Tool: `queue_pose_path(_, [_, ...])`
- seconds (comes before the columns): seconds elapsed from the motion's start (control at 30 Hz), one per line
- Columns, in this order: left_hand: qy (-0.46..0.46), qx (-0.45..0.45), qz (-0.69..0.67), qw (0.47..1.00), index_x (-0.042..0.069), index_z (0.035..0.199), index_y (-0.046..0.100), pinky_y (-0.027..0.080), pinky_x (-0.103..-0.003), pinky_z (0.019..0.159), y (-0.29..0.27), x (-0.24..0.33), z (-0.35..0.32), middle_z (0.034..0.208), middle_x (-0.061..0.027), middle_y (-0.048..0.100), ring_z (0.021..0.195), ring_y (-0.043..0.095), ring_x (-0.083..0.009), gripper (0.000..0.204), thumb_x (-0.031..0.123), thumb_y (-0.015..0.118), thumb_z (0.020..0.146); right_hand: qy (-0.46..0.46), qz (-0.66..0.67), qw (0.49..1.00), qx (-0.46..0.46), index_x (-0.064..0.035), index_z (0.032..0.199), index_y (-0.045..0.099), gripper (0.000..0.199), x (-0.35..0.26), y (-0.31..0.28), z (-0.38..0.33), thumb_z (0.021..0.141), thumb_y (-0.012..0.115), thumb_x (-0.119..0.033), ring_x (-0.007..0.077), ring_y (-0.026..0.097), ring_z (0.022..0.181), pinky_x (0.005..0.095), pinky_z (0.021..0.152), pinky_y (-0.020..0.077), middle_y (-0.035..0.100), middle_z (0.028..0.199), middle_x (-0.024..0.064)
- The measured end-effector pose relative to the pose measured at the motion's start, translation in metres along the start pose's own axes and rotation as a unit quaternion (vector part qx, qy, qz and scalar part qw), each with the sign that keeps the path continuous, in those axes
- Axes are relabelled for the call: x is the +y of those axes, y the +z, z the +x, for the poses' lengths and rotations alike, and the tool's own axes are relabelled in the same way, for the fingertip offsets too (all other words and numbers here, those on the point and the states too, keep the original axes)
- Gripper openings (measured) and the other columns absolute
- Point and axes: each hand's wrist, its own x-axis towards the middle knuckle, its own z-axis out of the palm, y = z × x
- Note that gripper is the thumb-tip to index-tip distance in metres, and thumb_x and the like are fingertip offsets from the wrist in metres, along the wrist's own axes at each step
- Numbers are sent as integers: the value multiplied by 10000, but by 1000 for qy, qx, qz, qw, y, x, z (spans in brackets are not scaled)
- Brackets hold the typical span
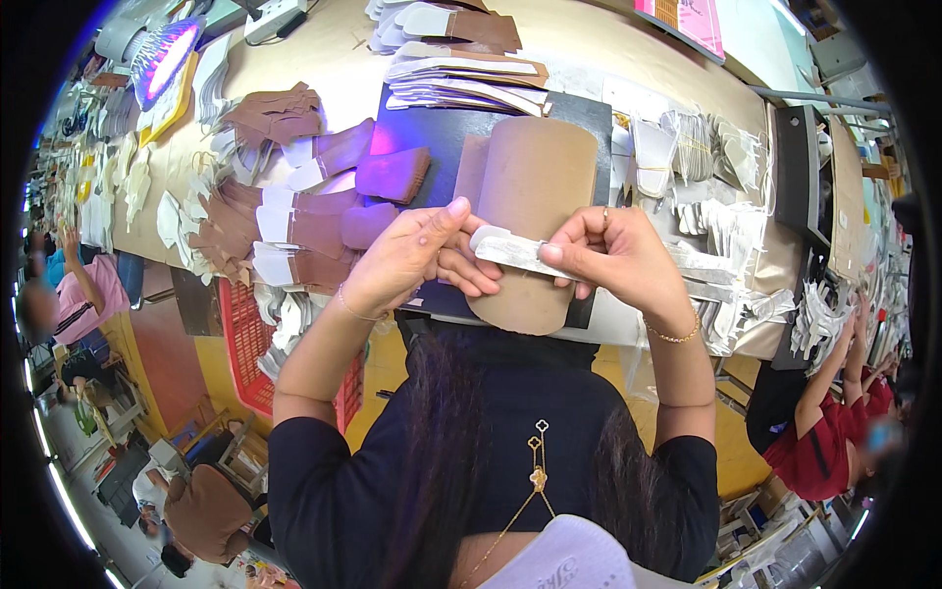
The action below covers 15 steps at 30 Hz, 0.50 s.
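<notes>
A narrow white flat piece with a rounded end (510,251), perhaps fabric or leather, lies across the front of a tan curved block (540,172). My right hand (623,260) pinches its right end between thumb and fingers. At the other end is my left hand (417,250), thumb raised and fingers stretched out beside the strip's rounded tip. Whether those fingers touch the strip is hard to tell. Beneath the block is a dark board (442,128). Brown pieces with white parts (314,221) are fanned out left of my left hand.
Stacked brown and white pieces (466,79) sit at the back. White bundles (726,236) crowd the right side. A lit purple lamp (167,61) stands far left, and a red basket (247,344) is below the table edge. Other people work at both sides.
</notes>
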Motion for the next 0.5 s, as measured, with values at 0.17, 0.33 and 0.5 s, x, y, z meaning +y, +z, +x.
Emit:
queue_pose_path(0.17, [-12,16,20,1000,-122,1037,528,571,-295,623,1,2,0,809,-223,643,704,681,-270,569,412,339,979,10,-17,1000,2,9,767,618,208,-2,1,6,814,702,-176,40,529,473,156,431,409,617,604,45])
queue_pose_path(0.33, [-22,24,34,999,-119,1025,540,571,-289,619,0,3,0,816,-227,647,705,682,-259,559,407,357,976,5,-41,999,26,12,757,616,216,-2,6,6,814,702,-177,39,524,467,159,425,408,611,596,42])
queue_pose_path(0.5, [-34,-1,29,999,-56,979,572,545,-247,636,0,7,0,841,-169,663,734,680,-196,396,330,496,945,7,-42,999,32,14,750,616,214,-4,7,5,813,702,-171,40,523,466,160,425,411,608,594,39])
